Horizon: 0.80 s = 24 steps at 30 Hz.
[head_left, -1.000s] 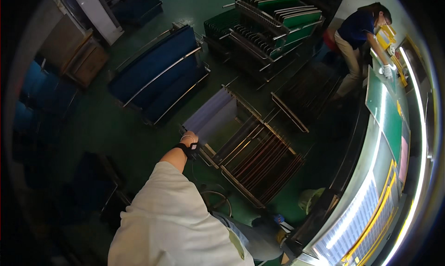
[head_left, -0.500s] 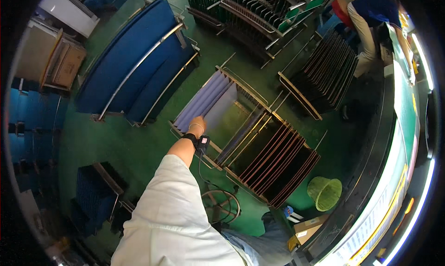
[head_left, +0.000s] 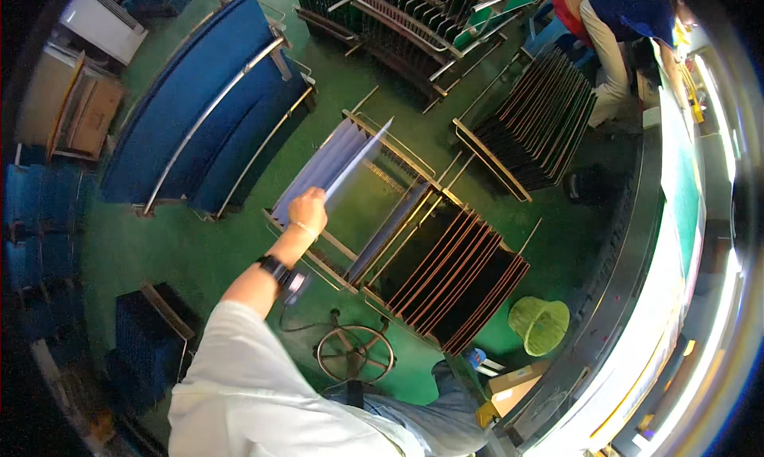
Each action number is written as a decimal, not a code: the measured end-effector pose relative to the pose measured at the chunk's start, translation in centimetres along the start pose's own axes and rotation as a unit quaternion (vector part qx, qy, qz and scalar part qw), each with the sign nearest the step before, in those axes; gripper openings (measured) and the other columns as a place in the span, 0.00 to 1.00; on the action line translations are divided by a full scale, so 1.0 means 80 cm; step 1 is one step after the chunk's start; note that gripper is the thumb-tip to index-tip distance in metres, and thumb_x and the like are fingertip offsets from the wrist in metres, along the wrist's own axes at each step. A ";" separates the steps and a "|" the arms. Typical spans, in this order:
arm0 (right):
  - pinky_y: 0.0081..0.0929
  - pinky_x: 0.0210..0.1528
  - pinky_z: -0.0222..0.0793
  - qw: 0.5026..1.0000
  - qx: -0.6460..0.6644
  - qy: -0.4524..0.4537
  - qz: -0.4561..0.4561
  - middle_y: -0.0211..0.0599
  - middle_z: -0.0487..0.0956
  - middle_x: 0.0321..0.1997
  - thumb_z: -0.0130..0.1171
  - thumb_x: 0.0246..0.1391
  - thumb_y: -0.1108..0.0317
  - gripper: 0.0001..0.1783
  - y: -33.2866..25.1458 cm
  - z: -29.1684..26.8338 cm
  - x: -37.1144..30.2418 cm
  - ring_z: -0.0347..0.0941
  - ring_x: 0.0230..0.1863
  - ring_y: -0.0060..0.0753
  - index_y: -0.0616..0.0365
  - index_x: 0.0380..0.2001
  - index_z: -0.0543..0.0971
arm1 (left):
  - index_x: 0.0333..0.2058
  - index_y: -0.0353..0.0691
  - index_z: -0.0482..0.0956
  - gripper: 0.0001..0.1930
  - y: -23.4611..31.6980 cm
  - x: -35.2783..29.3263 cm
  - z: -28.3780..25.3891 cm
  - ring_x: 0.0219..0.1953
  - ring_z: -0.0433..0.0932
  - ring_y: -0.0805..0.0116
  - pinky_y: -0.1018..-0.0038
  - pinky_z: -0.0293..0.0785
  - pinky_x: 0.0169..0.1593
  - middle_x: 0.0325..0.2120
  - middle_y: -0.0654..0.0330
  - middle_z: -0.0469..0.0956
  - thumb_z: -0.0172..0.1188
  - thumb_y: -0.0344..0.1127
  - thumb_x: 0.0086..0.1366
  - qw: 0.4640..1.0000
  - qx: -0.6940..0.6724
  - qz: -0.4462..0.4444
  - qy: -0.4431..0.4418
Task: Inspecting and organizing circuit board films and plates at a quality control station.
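Grasps, in the curled fingers of the bare left hand (head_left: 308, 210), the near end of a thin, pale lavender, rectangular sheet (head_left: 360, 161), seen almost edge-on and slanting toward the far side of a metal-framed rack (head_left: 338, 244). Shows this sheet just to the right of further lavender sheets (head_left: 318, 162), standing in a row within the rack. Bears at the wrist a black strapped device (head_left: 288, 282), partly blurred. Includes, adjoining on the right, a row of dark panels with reddish-brown edges (head_left: 446, 278) and, nearer the body, a round spoked wheel (head_left: 356, 360). Features also a light green, round, open basket (head_left: 539, 326) near the long desk (head_left: 649, 182), bent by the lens along the right. Places at upper left a group of large blue panels (head_left: 199, 107), and at upper right a person in a dark blue top (head_left: 629, 15), leaning over the desk.
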State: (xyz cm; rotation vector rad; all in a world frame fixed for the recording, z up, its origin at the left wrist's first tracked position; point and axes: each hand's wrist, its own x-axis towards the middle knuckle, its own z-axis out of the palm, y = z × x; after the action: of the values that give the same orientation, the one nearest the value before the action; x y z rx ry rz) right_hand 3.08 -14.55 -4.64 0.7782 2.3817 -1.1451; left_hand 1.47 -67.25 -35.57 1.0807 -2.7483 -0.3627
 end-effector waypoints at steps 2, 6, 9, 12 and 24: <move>0.24 0.44 0.68 1.000 0.024 -0.005 -0.006 0.41 0.75 0.44 0.49 0.56 0.67 0.18 0.004 -0.003 -0.005 0.72 0.43 0.31 0.65 0.48 0.69 | 0.24 0.39 0.72 0.03 0.030 -0.003 -0.099 0.26 0.75 0.49 0.59 0.72 0.29 0.24 0.52 0.74 0.50 0.26 0.50 0.996 -0.044 0.020 0.068; 0.23 0.45 0.67 0.996 0.086 -0.020 -0.029 0.40 0.75 0.45 0.49 0.56 0.68 0.19 0.011 -0.012 -0.017 0.71 0.44 0.29 0.66 0.49 0.69 | 0.25 0.33 0.71 0.03 0.073 -0.008 -0.238 0.25 0.73 0.49 0.62 0.69 0.28 0.23 0.49 0.73 0.50 0.27 0.54 0.965 -0.178 0.105 0.163; 0.22 0.46 0.67 0.988 0.140 -0.036 -0.053 0.39 0.75 0.46 0.49 0.56 0.68 0.19 0.018 -0.023 -0.032 0.71 0.45 0.28 0.66 0.50 0.68 | 0.25 0.32 0.71 0.04 0.107 -0.017 -0.306 0.23 0.73 0.49 0.65 0.68 0.27 0.22 0.48 0.72 0.52 0.27 0.54 0.947 -0.267 0.135 0.114; 0.21 0.47 0.66 0.972 0.211 -0.057 -0.084 0.39 0.75 0.47 0.48 0.56 0.69 0.20 0.021 -0.037 -0.054 0.71 0.46 0.27 0.66 0.51 0.68 | 0.25 0.31 0.73 0.08 0.147 -0.031 -0.340 0.19 0.69 0.66 0.73 0.64 0.25 0.17 0.53 0.71 0.52 0.30 0.59 0.916 -0.372 0.135 0.062; 0.30 0.64 0.45 0.844 0.387 -0.078 -0.363 0.43 0.52 0.66 0.44 0.57 0.77 0.34 0.080 -0.070 -0.052 0.48 0.66 0.33 0.66 0.63 0.43 | 0.22 0.39 0.72 0.11 0.395 -0.176 -0.331 0.19 0.59 0.85 0.85 0.56 0.24 0.16 0.74 0.64 0.53 0.32 0.64 0.702 -0.587 0.244 -0.321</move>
State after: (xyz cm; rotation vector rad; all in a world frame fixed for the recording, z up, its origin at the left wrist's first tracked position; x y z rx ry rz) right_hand 9.72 -8.11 -2.78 -0.1006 2.0589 -2.4430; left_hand -2.37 -39.56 -2.21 -0.1838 -2.1596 -2.2605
